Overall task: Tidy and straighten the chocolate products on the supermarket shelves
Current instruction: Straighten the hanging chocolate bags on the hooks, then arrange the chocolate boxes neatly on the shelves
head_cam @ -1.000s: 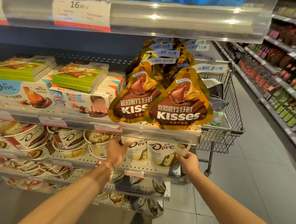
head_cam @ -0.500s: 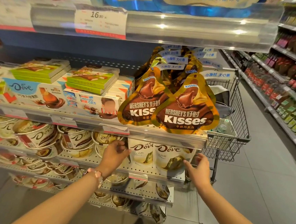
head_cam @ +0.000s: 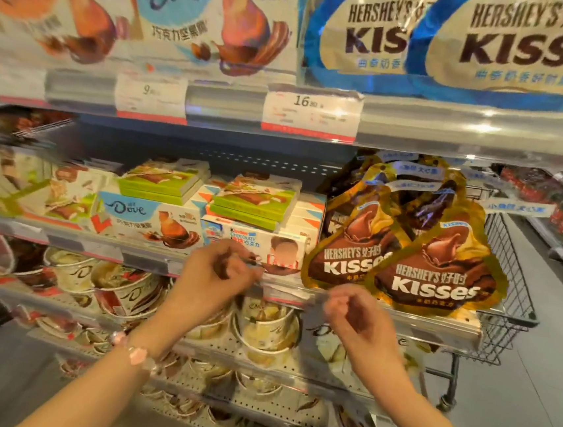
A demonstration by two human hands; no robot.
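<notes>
Gold foil Hershey's Kisses pouches (head_cam: 440, 263) overhang the clear plastic shelf rail (head_cam: 401, 316) at your three o'clock; brush them while rising and they could slide off. Your left hand (head_cam: 213, 277) and right hand (head_cam: 355, 311) are raised at the rail, fingers curled; whether either pinches the rail, I cannot tell.

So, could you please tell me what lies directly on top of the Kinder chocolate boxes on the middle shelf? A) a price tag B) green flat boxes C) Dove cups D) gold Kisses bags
B: a stack of green flat boxes rests on the Kinder chocolate boxes, while the gold Kisses bags hang to their right.
</notes>
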